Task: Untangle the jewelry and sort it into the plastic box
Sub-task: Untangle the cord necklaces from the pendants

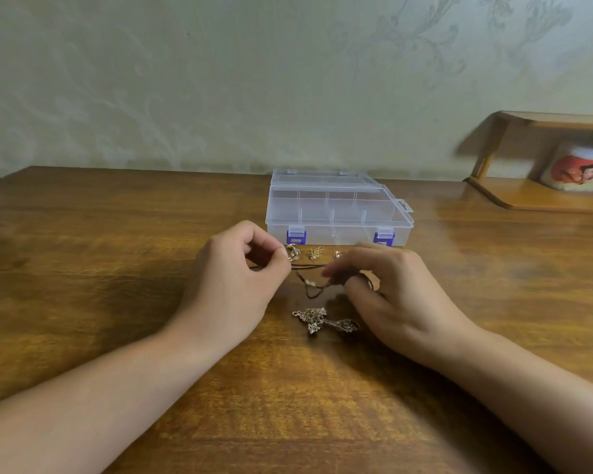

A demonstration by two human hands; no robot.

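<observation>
A clear plastic box (338,213) with blue latches stands closed at the back middle of the wooden table. In front of it, my left hand (235,278) pinches one end of a dark cord necklace (310,285). My right hand (387,292) pinches the other part of the same cord, which hangs slack between them just above the table. A tangled silver chain with pendants (322,319) lies nearer to me, between my wrists. Small gold pieces lie by the box front: a ring (292,252), a little chain (316,252) and another small piece (338,254).
A wooden shelf (541,196) stands at the back right with a printed mug (577,169) under its top board. The wall runs close behind the box. Bare table (100,268) stretches to the left and along the near edge.
</observation>
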